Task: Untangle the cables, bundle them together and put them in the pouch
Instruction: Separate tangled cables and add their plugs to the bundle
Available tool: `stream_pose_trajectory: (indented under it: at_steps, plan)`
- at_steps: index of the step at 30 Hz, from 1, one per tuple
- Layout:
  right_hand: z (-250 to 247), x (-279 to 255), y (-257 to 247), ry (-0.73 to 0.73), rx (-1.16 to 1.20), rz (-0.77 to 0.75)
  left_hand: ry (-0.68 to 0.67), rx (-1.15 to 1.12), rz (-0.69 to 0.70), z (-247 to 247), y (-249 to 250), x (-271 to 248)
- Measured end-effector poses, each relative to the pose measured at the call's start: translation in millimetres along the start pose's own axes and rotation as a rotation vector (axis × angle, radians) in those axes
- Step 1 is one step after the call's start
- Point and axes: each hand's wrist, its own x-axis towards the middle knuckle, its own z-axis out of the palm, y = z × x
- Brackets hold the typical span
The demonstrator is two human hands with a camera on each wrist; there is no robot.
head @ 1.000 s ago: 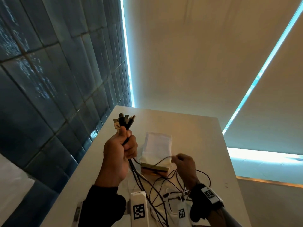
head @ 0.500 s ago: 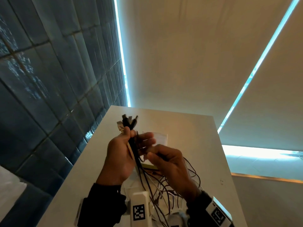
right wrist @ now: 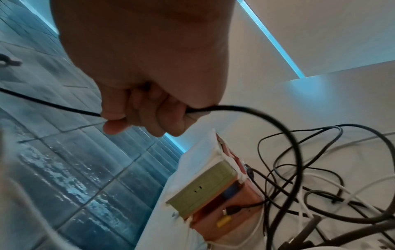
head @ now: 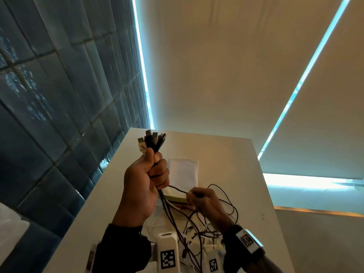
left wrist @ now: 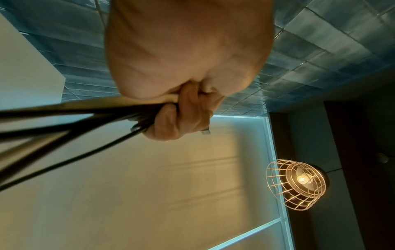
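Desk (head: 226, 154): white, set against a tiled wall (head: 49, 95); carries pouch and loose cable lengths.
Pouch (head: 183, 172): white, lying flat on desk beyond both hands, atop a green and orange box (right wrist: 205, 191).
Cables (head: 189, 223): black and white, tangled on desk near the box; upper ends gathered into one bunch, plugs (head: 151, 139) fanned above left fist.
Left hand (head: 143, 186): raised, fingers wrapped tight round the gathered bunch.
Right hand (head: 204, 201): lower, beside the box, fingers curled round a single black cable (right wrist: 245, 111).
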Motion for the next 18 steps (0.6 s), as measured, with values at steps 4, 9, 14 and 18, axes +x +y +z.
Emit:
stream_pose_trajectory:
  at_steps: [4, 9, 14, 18]
  plan:
    - [-6.4, 11.6, 20.2, 0.070, -0.086, 0.048, 0.044, 0.009, 0.013, -2.0, 1.1, -0.2]
    - [-16.4, 18.5, 49.6, 0.161, -0.176, 0.132, 0.054, -0.010, 0.007, -5.8, 3.2, -0.2]
    - [-23.4, 27.9, 67.3, 0.241, -0.252, 0.264, 0.088, 0.006, -0.007, -5.5, -1.2, -1.5]
    - [-20.1, 33.3, 18.4, 0.441, -0.040, 0.184, 0.109, 0.052, 0.040, -5.0, 3.3, 0.7]
